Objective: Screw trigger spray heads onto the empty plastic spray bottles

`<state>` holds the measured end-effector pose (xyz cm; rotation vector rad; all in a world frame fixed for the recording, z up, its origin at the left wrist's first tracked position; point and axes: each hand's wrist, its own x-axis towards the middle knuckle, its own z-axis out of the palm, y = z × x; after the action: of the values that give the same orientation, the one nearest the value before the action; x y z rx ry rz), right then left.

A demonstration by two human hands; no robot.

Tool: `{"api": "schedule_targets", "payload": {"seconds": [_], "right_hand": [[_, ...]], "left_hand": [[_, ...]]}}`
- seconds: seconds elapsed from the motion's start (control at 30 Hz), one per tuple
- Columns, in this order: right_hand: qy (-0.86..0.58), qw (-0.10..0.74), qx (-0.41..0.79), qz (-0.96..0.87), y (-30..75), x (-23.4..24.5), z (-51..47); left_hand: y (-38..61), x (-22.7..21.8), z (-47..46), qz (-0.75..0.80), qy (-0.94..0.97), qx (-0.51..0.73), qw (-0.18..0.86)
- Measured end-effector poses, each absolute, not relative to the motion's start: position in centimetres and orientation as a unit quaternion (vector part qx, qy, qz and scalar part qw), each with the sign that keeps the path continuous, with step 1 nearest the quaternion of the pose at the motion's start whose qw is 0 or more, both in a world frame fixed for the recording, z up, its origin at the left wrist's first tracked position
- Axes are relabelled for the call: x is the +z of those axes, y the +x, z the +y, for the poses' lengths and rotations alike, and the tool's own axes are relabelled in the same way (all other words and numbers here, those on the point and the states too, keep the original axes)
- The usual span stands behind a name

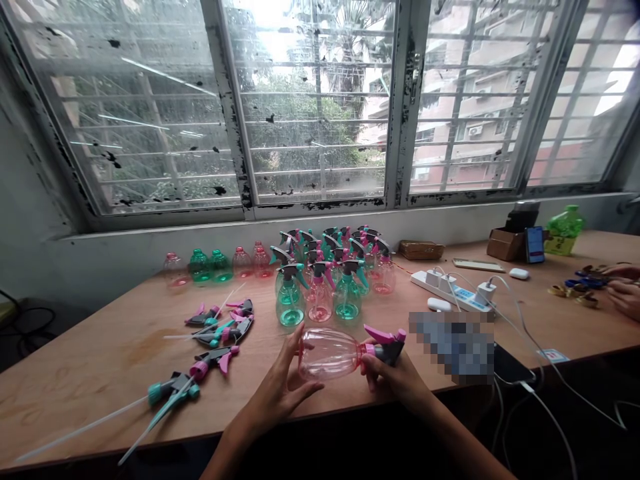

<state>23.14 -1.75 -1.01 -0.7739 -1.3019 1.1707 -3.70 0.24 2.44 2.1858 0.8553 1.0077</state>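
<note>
A clear pink spray bottle (pixel 327 357) lies sideways in the air between my hands, above the table's front edge. My left hand (pixel 287 377) is wrapped round its base end. Up at the neck, my right hand (pixel 387 373) grips the pink collar of the grey and pink trigger sprayer (pixel 387 343), which sits on the bottle mouth. Whether the collar is fully tight I cannot tell. Just beyond stand several pink and green bottles with sprayers on, the nearest a pink spray bottle (pixel 320 303). Loose trigger sprayers (pixel 215 360) with thin tubes lie to the left.
Bottles without sprayers, such as a green one (pixel 200 267), line the back left by the window. On the right are a power strip (pixel 453 291) with cables, a phone (pixel 513 363), a cardboard box (pixel 505 245) and another person's hands (pixel 625 287).
</note>
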Motion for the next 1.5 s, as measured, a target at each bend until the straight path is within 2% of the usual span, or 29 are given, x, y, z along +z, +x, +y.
{"api": "schedule_targets", "payload": {"seconds": [0.13,0.93,1.13,1.33,1.5], "right_hand": [[-0.335,0.574,0.505,-0.551,23.12,-1.06,-1.81],[-0.338,0.579,0.505,-0.543,23.02,-0.88,-1.96],[-0.343,0.575,0.503,-0.547,22.94,-0.63,-1.87],[-0.343,0.584,0.500,-0.540,22.90,-0.52,-2.10],[-0.348,0.582,0.494,-0.545,23.03,-0.88,-1.93]], "left_hand": [[-3.84,2.50,-0.06,0.340,0.808,0.371,0.307],[-3.56,2.08,0.54,0.338,0.834,0.378,0.218],[-3.58,2.25,0.59,0.328,0.819,0.390,0.262],[-3.45,2.77,0.50,0.335,0.829,0.386,0.228],[-3.59,2.33,0.48,0.337,0.822,0.385,0.250]]}}
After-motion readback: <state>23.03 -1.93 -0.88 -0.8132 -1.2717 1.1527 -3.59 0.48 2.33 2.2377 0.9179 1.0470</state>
